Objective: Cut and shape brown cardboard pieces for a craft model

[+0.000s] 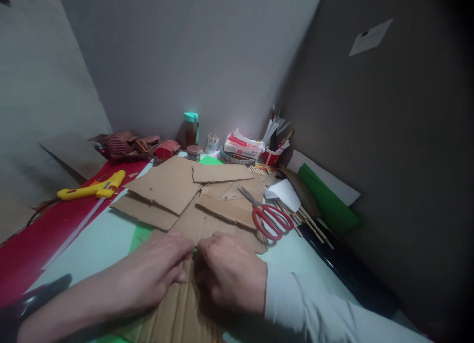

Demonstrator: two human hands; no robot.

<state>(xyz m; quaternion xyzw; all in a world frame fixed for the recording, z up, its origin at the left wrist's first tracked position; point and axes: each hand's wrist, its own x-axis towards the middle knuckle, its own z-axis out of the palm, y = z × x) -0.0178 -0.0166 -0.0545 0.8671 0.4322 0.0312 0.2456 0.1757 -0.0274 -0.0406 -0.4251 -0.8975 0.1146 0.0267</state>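
Note:
My left hand point(168, 264) and my right hand point(227, 271) sit close together at the front of the table, knuckles up. Both are closed on the far edge of a creased piece of corrugated cardboard point(174, 316), which runs down toward me between them. My fingertips are mostly hidden under my hands. Just beyond lie several flat cardboard pieces point(166, 185), overlapping one another. Red-handled scissors point(272, 220) rest on the right side of that pile, beyond my right hand, with the blades pointing away to the left.
A yellow glue gun point(98, 187) lies at the left on a red surface point(48, 242). Wooden sticks point(314, 224) and green sheets point(326, 200) are at the right. Along the wall stand a teal-lidded bottle point(191, 128), a tissue pack point(243, 145) and a red cup point(271, 157) of tools.

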